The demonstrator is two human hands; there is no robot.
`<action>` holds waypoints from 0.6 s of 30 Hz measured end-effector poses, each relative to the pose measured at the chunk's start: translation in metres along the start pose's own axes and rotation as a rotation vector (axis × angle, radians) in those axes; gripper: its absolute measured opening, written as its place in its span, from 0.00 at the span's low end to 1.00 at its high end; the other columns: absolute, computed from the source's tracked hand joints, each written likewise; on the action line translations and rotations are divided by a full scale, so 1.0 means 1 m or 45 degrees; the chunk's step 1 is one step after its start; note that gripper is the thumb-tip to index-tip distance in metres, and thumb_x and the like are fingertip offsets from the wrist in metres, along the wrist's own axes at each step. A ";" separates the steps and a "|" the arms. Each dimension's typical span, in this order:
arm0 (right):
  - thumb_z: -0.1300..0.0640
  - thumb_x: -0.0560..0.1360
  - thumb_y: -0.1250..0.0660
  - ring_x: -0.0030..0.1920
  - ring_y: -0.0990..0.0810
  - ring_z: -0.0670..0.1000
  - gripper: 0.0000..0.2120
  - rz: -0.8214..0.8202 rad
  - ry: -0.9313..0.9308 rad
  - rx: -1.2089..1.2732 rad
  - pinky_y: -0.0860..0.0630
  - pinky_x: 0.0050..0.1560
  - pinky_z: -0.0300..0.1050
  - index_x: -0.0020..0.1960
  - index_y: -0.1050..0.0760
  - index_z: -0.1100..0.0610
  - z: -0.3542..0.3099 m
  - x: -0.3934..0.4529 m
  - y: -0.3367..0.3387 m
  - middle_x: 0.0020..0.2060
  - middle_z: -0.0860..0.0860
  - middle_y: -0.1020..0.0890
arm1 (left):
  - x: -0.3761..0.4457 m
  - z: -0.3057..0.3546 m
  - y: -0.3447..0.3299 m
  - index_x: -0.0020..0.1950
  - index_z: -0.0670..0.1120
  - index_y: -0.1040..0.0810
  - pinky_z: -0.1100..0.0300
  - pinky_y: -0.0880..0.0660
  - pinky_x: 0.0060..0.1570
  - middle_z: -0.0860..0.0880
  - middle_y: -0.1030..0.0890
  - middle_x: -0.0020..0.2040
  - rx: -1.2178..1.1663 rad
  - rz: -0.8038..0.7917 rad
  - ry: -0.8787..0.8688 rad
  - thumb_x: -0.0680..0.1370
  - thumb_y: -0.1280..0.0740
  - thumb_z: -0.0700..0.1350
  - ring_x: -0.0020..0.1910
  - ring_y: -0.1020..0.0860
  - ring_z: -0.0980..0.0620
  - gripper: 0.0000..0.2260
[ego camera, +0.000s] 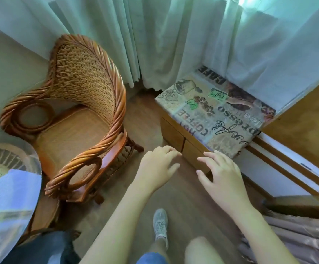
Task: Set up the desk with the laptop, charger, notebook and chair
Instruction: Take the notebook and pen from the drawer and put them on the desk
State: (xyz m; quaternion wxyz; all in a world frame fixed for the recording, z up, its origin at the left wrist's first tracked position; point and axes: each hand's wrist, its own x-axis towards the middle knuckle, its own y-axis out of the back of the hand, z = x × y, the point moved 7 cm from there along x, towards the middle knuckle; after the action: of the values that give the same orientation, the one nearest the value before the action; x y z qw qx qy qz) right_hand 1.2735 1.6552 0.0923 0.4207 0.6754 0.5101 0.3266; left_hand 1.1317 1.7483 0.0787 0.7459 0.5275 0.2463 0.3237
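Observation:
A wicker armchair [82,119] with twisted rattan arms stands on the wooden floor at the left, its back towards the curtains. My left hand [158,164] hovers just right of the chair's front arm, fingers loosely curled and holding nothing. My right hand [221,174] is beside it with fingers spread, empty, close to the corner of a low wooden desk [175,134] covered by a coffee-print cloth [217,111]. No laptop, charger or notebook is in view.
Pale curtains [155,44] hang behind chair and desk. A round glass-topped wicker table [6,197] with a blue cloth sits at the lower left. Wooden panelling [307,119] and striped fabric [298,237] are at the right. My shoe [160,225] is on the floor.

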 end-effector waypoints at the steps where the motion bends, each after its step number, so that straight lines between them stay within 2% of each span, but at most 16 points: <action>1: 0.52 0.71 0.32 0.67 0.30 0.54 0.14 -0.002 -0.013 0.001 0.33 0.63 0.56 0.57 0.22 0.51 0.003 0.013 -0.006 0.60 0.49 0.22 | 0.017 -0.009 -0.003 0.60 0.55 0.22 0.52 0.24 0.48 0.56 0.22 0.59 -0.033 -0.014 0.006 0.76 0.34 0.53 0.53 0.23 0.51 0.14; 7: 0.49 0.72 0.37 0.68 0.32 0.53 0.16 -0.026 -0.053 -0.005 0.33 0.64 0.58 0.57 0.23 0.51 0.026 0.095 -0.053 0.61 0.49 0.23 | 0.108 -0.050 -0.048 0.62 0.54 0.23 0.54 0.26 0.50 0.56 0.22 0.60 -0.123 -0.111 0.059 0.77 0.35 0.52 0.56 0.24 0.51 0.14; 13: 0.53 0.71 0.31 0.68 0.31 0.55 0.16 -0.153 -0.046 -0.065 0.34 0.64 0.63 0.58 0.24 0.50 0.058 0.165 -0.129 0.62 0.50 0.23 | 0.179 -0.095 -0.145 0.68 0.54 0.28 0.53 0.29 0.58 0.55 0.25 0.64 -0.276 -0.317 0.284 0.79 0.38 0.55 0.62 0.28 0.51 0.18; 16: 0.52 0.71 0.31 0.69 0.33 0.56 0.18 -0.177 -0.100 -0.114 0.35 0.64 0.64 0.61 0.26 0.50 0.082 0.189 -0.162 0.64 0.51 0.24 | 0.204 -0.107 -0.202 0.72 0.54 0.33 0.53 0.31 0.62 0.55 0.27 0.68 -0.564 -0.408 0.492 0.80 0.43 0.59 0.66 0.30 0.52 0.22; 18: 0.52 0.72 0.32 0.70 0.34 0.56 0.22 -0.163 -0.124 -0.179 0.35 0.65 0.66 0.64 0.28 0.52 0.102 0.202 -0.186 0.66 0.52 0.26 | 0.219 -0.120 -0.243 0.75 0.51 0.37 0.56 0.35 0.64 0.52 0.30 0.71 -0.953 -0.389 0.798 0.81 0.48 0.60 0.69 0.32 0.51 0.24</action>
State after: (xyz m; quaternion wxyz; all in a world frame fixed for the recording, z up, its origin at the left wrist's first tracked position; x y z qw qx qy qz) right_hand 1.3390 1.8496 -0.1165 0.5114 0.6253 0.5070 0.3008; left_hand 1.2473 1.9289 -0.1951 0.8129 0.0597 0.3995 0.4196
